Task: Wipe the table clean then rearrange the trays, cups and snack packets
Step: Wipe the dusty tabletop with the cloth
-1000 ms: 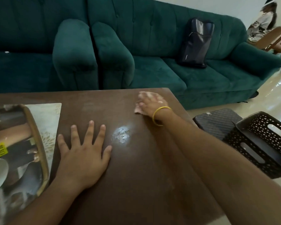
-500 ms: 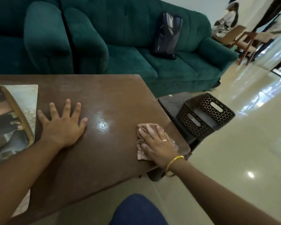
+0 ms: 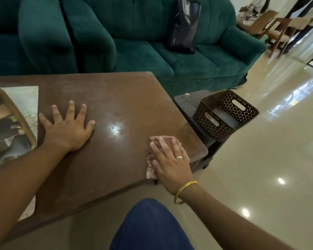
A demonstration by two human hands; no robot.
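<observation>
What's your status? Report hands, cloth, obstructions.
Left hand flat on table, fingers spread. Right hand pressing pink cloth at near right corner. Tray on placemat at far left, away from cloth.

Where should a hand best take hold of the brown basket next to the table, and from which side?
By the slot handles cut into two opposite walls, one hand at each, coming from above. The basket stands upright, open top up, and its perforated walls look thin, so fingers can hook through the slots.
</observation>
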